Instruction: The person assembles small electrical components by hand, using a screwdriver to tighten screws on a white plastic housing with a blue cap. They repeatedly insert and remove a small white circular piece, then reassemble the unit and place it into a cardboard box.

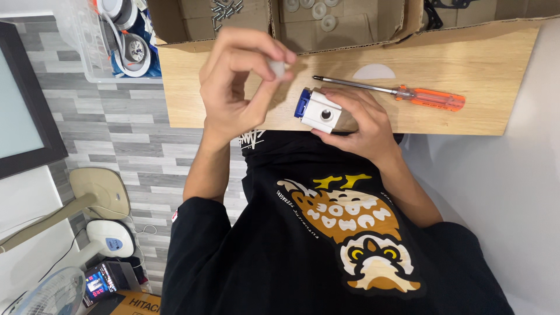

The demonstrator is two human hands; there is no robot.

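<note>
Both hands are working above the near edge of a wooden bench [466,64]. The left hand [242,87] is hovering raised over the bench, its thumb and fingertips pinching closed on a small white piece [279,69]; what kind of part it is cannot be told. The right hand [357,119] is gripping a white block [321,112] with a blue end and a round hole in its facing side, holding it at the bench's near edge, just below and to the right of the small white piece. An orange-handled screwdriver [429,98] is lying flat on the bench just beyond the right hand, its metal shaft pointing left towards the left hand. A white half-disc [373,72] is lying a little farther back, near the shaft. Open cardboard boxes [175,23] are standing along the far edge, one holding screws [224,8] and another holding white discs [319,9]. A clear plastic container [81,41] of tape rolls is sitting left of the boxes. The person is wearing a black printed shirt [262,256].
</note>
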